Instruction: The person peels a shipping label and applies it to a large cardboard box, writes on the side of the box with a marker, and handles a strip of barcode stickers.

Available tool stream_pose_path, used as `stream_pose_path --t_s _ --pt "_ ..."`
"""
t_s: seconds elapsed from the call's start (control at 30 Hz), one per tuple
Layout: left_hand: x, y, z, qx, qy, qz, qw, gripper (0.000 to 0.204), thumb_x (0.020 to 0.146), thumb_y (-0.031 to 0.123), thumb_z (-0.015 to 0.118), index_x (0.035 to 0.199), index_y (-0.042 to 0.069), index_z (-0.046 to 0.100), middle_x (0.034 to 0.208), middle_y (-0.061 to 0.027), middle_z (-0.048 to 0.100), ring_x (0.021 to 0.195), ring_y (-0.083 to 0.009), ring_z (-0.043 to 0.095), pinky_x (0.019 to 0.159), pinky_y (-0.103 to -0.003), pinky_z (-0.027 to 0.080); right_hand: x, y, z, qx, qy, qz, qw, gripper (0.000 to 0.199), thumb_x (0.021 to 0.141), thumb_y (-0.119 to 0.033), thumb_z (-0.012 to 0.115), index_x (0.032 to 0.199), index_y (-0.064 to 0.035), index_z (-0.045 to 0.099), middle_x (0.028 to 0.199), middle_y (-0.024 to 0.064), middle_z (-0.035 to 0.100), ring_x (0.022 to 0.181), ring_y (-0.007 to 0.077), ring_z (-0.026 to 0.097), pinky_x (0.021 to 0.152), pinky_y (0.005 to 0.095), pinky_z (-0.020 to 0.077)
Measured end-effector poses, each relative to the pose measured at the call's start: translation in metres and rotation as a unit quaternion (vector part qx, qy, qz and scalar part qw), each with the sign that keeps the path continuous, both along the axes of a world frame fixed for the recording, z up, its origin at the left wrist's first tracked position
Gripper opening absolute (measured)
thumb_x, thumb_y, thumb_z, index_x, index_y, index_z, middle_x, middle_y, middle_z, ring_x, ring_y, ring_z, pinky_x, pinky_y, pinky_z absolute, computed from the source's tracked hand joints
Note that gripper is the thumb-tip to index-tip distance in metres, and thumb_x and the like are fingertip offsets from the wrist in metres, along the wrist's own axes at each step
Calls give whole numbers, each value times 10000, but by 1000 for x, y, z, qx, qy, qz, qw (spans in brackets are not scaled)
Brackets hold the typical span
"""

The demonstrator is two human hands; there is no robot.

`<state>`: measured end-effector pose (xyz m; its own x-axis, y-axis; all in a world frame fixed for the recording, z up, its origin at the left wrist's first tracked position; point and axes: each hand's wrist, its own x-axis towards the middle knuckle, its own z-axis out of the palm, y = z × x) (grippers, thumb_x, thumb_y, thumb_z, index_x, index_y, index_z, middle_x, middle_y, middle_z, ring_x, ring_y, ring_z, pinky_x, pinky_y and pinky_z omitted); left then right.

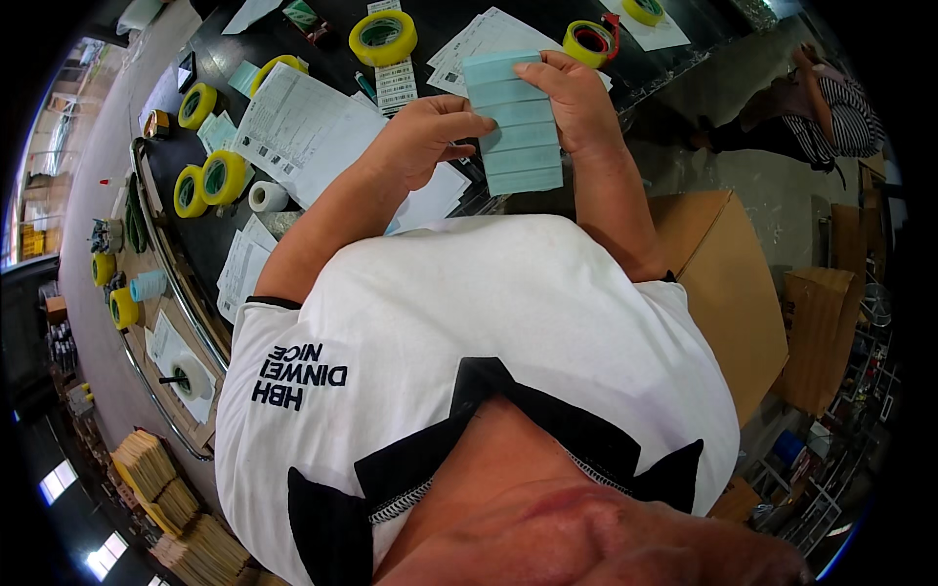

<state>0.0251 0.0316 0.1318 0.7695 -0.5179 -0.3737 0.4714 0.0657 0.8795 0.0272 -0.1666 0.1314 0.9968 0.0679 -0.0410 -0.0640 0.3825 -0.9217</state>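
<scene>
Over the near edge of the dark table I hold up a pale blue-green sheet of paper crossed by several horizontal lines or folds. My right hand grips its upper right side, the thumb lying on the front near the top. At the left edge, my left hand is closed with its thumb tip against the sheet; the other fingers are partly hidden. White printed sheets lie on the table beyond my left forearm. A strip of printed labels runs under a yellow tape roll just past my hands.
More yellow tape rolls and a small white roll sit on the table's left side. A red-handled tape dispenser is at the far right. Cardboard boxes stand to my right; another person is farther off.
</scene>
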Motion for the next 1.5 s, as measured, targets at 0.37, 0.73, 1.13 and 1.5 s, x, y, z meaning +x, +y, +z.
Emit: stream_pose_path --t_s 0.37,0.73,1.13,1.5 --pt "-1 1 -3 -4 3 5 1000 214 819 165 697 982 30 670 938 -62 659 854 -153 616 846 -324 460 0 0 -4 9 -4 8 1000 203 853 -132 617 954 43 635 844 79 653 703 108 618 637 248 514" --pt "-7 -2 1 -2 10 -24 1000 371 819 278 692 1081 23 625 995 -67 648 970 -162 570 876 -336 419 -2 0 -3 8 -15 -16 1000 195 859 -132 613 955 36 637 850 72 649 717 105 613 650 243 508" --pt "7 -1 -11 250 -712 149 639 672 652 47 738 1271 53 479 1314 -130 502 1210 -341 459 1021 -423 374 -14 0 -2 85 59 0 995 152 872 -121 613 952 8 618 845 67 649 713 138 633 654 263 524" --pt "78 42 -37 -96 27 177 979 265 951 191 524 1128 5 589 1027 -108 665 891 -208 670 767 -322 545 -27 -27 -73 -184 41 -112 976 205 932 -214 588 992 -28 648 881 50 648 789 104 610 713 259 497"
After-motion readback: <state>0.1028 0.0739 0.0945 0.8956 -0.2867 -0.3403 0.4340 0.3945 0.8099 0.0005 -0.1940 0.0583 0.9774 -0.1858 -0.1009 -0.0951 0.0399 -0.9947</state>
